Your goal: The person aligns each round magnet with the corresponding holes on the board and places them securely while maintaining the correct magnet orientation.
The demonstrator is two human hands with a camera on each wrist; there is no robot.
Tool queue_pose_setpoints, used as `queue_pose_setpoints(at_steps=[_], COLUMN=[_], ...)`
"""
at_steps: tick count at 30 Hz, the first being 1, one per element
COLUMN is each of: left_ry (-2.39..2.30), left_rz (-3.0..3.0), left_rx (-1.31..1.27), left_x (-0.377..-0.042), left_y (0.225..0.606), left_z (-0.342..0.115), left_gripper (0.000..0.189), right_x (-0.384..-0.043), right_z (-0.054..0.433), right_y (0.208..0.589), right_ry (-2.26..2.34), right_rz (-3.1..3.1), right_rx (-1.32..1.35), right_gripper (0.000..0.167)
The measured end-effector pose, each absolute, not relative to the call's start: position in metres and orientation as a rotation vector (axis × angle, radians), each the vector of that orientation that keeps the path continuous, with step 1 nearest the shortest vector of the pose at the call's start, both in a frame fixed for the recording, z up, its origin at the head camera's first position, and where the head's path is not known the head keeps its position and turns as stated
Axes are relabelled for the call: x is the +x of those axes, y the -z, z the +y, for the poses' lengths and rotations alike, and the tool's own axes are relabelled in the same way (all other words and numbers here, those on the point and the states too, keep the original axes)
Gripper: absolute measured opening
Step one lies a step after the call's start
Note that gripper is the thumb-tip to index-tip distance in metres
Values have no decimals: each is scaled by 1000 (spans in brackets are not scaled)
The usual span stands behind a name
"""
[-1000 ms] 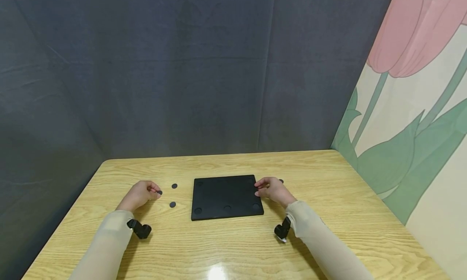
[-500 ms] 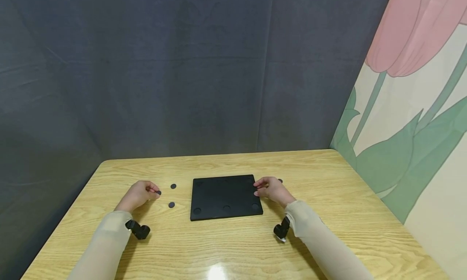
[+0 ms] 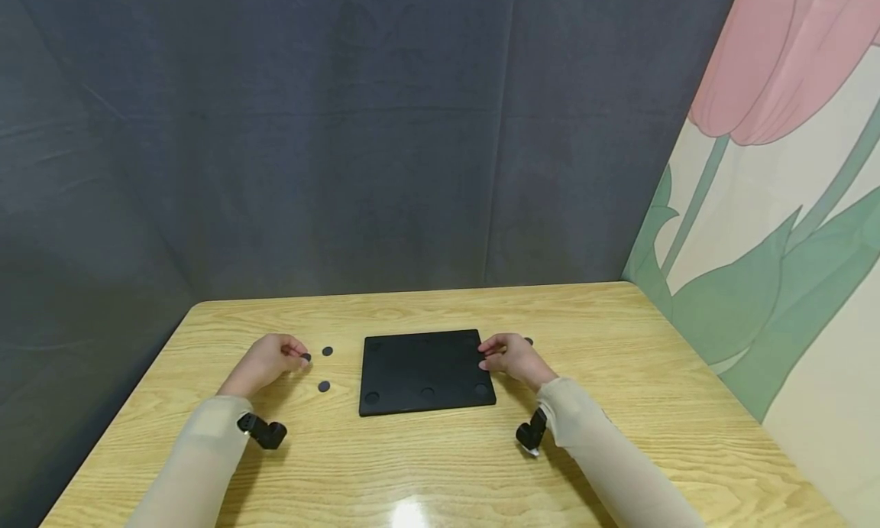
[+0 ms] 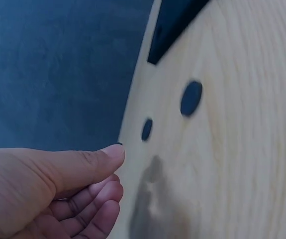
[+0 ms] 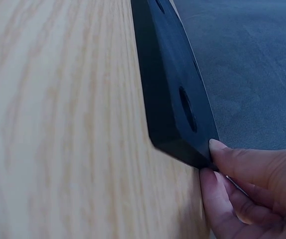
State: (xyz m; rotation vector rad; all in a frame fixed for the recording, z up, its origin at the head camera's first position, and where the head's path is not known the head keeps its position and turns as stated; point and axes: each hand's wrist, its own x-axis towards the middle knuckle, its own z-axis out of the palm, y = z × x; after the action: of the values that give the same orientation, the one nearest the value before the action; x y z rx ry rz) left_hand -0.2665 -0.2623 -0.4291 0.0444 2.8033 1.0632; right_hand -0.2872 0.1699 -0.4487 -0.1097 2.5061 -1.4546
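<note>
My left hand pinches a small dark round disc between thumb and fingers, above the left side of the table. In the left wrist view only a sliver of that disc peeks past the thumb tip. Two more dark discs lie just right of this hand, a farther one and a nearer one. A flat black rectangular board with round recesses rests mid-table. My right hand grips its right edge, thumb on top, fingers at the side, as the right wrist view shows.
Another dark disc lies behind the right hand, partly hidden by it. The wooden table ends at a dark curtain at the back. A wall with painted tulips stands on the right.
My left hand has moved slightly right and away from me with the pinched disc, nearing the loose discs. The right hand and the board have stayed in place.
</note>
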Motion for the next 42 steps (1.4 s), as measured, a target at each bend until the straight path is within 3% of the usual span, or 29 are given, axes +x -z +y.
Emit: queue_pose_setpoints(at_steps=[27,42], left_ry=[-1183,-1200], left_rz=[2738,2696], left_rx=[346,324], left_x=[-245,-236], left_y=[395,413], left_z=[-186,-167], left_gripper=[10,9], right_x=[-287,-288], right_z=[170,170], right_y=[451,451], right_ry=[1462,1451], right_rz=[2504,2520], right_rx=[-114,-91], right_gripper=[25,24])
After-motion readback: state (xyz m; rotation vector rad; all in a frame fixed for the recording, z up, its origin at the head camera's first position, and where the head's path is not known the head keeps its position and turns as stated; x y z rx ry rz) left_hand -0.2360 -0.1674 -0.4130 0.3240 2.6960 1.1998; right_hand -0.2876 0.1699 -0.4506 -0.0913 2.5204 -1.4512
